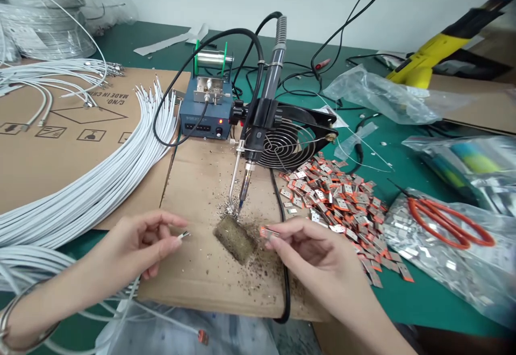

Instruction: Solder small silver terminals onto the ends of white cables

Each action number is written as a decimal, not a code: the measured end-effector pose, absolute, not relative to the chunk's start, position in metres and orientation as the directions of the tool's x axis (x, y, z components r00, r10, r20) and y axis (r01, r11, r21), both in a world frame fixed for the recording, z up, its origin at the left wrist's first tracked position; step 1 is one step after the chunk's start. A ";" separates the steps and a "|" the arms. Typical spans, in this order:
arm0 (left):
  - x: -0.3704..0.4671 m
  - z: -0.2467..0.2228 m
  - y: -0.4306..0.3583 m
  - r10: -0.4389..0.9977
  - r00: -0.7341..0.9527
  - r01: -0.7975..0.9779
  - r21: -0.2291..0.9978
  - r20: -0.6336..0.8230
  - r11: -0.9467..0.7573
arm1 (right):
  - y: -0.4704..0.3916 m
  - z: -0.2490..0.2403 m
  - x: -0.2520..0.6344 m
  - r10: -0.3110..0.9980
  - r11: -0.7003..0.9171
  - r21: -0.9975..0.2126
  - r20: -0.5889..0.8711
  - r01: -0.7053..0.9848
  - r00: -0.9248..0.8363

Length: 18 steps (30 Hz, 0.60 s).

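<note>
My left hand (151, 242) pinches the end of a white cable, whose stripped tip (184, 234) sticks out past the thumb toward the right. Between thumb and forefinger of my right hand (312, 247) is a small metal connector with orange on it (266, 231). A soldering iron (258, 123) is clamped upright between the hands, its tip pointing down, beside a thin metal feed tube (235, 177). Under the tip lies a worn brown sponge (235, 238) with dark debris around it. Neither hand touches the iron or the sponge.
A blue solder feeder (205, 118) with a solder spool stands behind, beside a black fan (288, 142). Orange-and-metal connectors (342, 193) are heaped right, near red-handled scissors (447, 220) on a plastic bag. White cables (116, 175) lie left. A black cord (285, 274) crosses the cardboard.
</note>
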<state>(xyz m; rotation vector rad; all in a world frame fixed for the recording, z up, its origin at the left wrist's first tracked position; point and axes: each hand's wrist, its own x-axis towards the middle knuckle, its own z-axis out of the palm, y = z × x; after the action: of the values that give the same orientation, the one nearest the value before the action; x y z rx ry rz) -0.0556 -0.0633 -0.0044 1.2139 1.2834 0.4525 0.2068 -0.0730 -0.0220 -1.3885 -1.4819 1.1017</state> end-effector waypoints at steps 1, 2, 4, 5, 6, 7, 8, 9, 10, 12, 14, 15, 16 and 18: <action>-0.058 -0.007 -0.070 0.835 0.291 0.332 0.868 -0.467 0.370 | -0.074 -0.022 0.210 0.997 0.034 -0.948 0.011 0.315 -0.073; -0.059 -0.009 -0.075 0.843 0.280 0.314 0.874 -0.459 0.372 | -0.076 -0.021 0.214 0.996 0.052 -0.934 0.023 0.353 -0.085; -0.059 -0.012 -0.082 0.856 0.244 0.283 0.877 -0.456 0.387 | -0.077 -0.020 0.222 0.992 0.089 -0.882 0.034 0.464 -0.125; -0.057 -0.013 -0.083 0.856 0.230 0.274 0.875 -0.463 0.399 | -0.078 -0.020 0.225 0.989 0.109 -0.847 0.042 0.521 -0.139; -0.055 -0.013 -0.084 0.852 0.223 0.269 0.870 -0.474 0.414 | -0.079 -0.020 0.229 0.987 0.129 -0.811 0.051 0.570 -0.151; -0.053 -0.013 -0.083 0.845 0.225 0.263 0.865 -0.486 0.427 | -0.079 -0.020 0.231 0.986 0.144 -0.780 0.058 0.609 -0.159; -0.051 -0.012 -0.083 0.836 0.236 0.257 0.862 -0.495 0.437 | -0.080 -0.020 0.234 0.984 0.153 -0.754 0.058 0.639 -0.167; -0.049 -0.010 -0.082 0.829 0.252 0.251 0.861 -0.499 0.442 | -0.081 -0.020 0.237 0.983 0.157 -0.730 0.052 0.665 -0.175; -0.048 -0.009 -0.081 0.822 0.271 0.248 0.862 -0.500 0.442 | -0.081 -0.020 0.240 0.982 0.159 -0.705 0.040 0.691 -0.185; -0.047 -0.007 -0.081 0.820 0.285 0.256 0.864 -0.496 0.433 | -0.082 -0.020 0.247 0.977 0.181 -0.646 0.030 0.742 -0.212; -0.047 -0.007 -0.082 0.824 0.290 0.264 0.868 -0.487 0.420 | -0.081 -0.019 0.256 0.965 0.235 -0.568 0.041 0.789 -0.258; -0.048 -0.008 -0.082 0.825 0.293 0.262 0.871 -0.482 0.416 | -0.081 -0.018 0.260 0.958 0.267 -0.521 0.054 0.811 -0.281; -0.048 -0.010 -0.083 0.828 0.295 0.257 0.874 -0.477 0.412 | -0.081 -0.017 0.264 0.951 0.298 -0.472 0.077 0.830 -0.298; -0.049 -0.013 -0.082 0.831 0.293 0.235 0.878 -0.473 0.417 | -0.080 -0.015 0.265 0.942 0.334 -0.382 0.149 0.862 -0.299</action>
<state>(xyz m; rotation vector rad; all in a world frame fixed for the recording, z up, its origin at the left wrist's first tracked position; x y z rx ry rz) -0.0493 -0.0825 -0.0134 1.1117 1.2480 0.5314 0.2650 -0.0799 -0.0148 -1.6019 -2.2599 0.3266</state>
